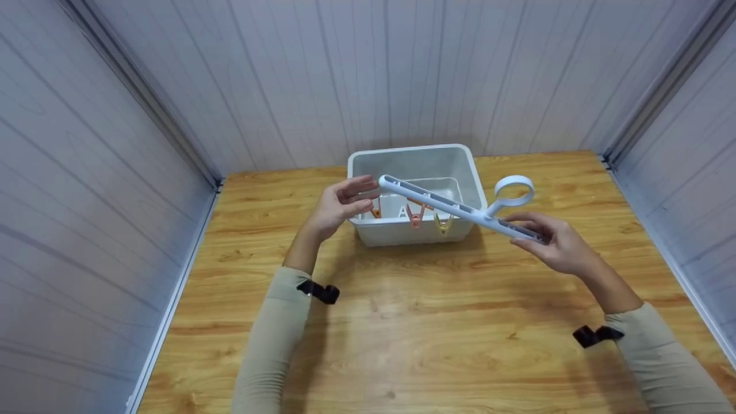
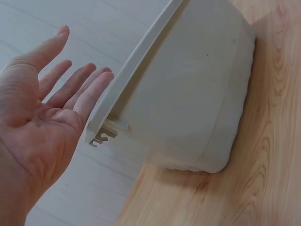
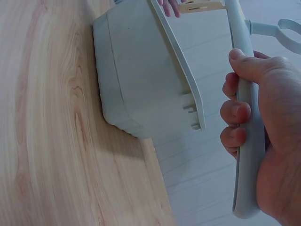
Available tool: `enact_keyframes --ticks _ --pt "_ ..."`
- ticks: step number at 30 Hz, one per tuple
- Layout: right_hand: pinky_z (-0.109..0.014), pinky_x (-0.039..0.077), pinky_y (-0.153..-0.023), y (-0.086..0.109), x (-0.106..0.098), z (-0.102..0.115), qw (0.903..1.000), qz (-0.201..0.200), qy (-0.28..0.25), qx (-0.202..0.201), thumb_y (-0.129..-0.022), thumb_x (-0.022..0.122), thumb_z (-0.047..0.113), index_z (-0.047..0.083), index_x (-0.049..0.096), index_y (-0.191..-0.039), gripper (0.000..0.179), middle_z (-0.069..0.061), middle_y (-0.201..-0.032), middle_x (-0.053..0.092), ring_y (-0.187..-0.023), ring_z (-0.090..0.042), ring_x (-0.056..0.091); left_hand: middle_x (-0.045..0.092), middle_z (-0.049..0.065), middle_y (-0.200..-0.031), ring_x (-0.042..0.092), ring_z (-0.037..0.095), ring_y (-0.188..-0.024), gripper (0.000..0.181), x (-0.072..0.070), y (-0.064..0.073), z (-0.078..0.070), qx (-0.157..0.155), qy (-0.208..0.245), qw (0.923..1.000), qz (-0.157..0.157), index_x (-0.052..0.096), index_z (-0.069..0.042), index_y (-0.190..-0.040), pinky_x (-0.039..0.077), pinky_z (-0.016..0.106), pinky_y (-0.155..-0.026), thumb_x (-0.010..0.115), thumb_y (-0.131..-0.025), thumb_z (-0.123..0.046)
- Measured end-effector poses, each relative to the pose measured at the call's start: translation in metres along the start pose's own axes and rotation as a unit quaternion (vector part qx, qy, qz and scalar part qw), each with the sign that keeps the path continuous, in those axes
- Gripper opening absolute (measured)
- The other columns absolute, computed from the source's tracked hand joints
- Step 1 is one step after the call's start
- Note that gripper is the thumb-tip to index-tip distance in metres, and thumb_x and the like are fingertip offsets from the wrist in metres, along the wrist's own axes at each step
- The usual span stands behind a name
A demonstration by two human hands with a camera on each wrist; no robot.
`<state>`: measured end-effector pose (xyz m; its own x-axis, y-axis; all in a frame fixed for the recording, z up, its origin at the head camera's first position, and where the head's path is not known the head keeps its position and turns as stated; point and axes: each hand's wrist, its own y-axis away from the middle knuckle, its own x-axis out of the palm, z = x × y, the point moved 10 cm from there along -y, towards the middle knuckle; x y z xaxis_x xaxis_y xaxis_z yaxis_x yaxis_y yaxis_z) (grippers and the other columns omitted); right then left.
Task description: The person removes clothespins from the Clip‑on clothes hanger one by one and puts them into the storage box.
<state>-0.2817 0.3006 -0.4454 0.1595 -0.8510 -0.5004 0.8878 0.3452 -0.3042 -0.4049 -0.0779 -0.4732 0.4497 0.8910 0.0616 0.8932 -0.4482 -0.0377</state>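
My right hand (image 1: 555, 244) grips one end of a pale blue-white clip hanger (image 1: 434, 200), a slotted bar with a ring hook (image 1: 514, 191) standing up from its middle. The bar slants over the basin, its far end pointing up and left. Below the bar show a pink clothespin (image 1: 415, 217) and a yellow clothespin (image 1: 443, 224); the right wrist view has a yellowish clothespin (image 3: 202, 6) at the bar's side. Close to the bar's far end, my left hand (image 1: 339, 207) is held at the basin's left rim, fingers extended and palm bare in the left wrist view.
A grey-white plastic basin (image 1: 379, 234) stands at the back of the wooden table (image 1: 402, 322), near the panelled wall (image 1: 356, 75). Inside it, an orange clothespin (image 1: 375, 213) shows by the left front corner. Side walls (image 1: 86, 201) flank the table.
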Motion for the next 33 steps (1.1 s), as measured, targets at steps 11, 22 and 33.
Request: enact_keyframes --ticks 11,22,33 --pt "-0.013 0.064 -0.084 -0.004 0.004 0.008 0.9999 0.001 0.001 -0.011 -0.102 0.072 -0.012 -0.006 0.071 -0.139 0.037 0.029 -0.12 0.077 -0.112 0.01 0.076 0.061 0.031 -0.162 0.066 0.041 -0.15 0.058 0.019 0.017 -0.001 0.006 -0.017 0.9988 0.046 0.053 0.007 -0.162 0.064 0.03 -0.11 0.067 -0.105 0.011" --pt "-0.011 0.063 -0.087 -0.005 0.013 0.013 0.9997 -0.002 0.015 -0.021 -0.102 0.073 -0.01 -0.001 0.073 -0.14 0.039 0.023 -0.124 0.076 -0.112 0.009 0.075 0.063 0.034 -0.158 0.067 0.044 -0.147 0.054 0.04 0.03 -0.016 0.053 -0.072 0.9941 0.062 0.059 0.009 -0.154 0.064 0.027 -0.109 0.073 -0.103 0.008" --pt "-0.014 0.06 -0.075 -0.009 0.022 0.022 0.9991 0.004 0.019 -0.039 -0.1 0.076 -0.011 0.0 0.075 -0.138 0.04 0.021 -0.121 0.077 -0.098 0.004 0.074 0.07 0.036 -0.144 0.076 0.02 -0.13 0.051 0.059 0.043 -0.023 0.084 -0.073 0.9926 0.05 0.063 0.013 -0.147 0.062 0.049 -0.118 0.078 -0.098 0.01"
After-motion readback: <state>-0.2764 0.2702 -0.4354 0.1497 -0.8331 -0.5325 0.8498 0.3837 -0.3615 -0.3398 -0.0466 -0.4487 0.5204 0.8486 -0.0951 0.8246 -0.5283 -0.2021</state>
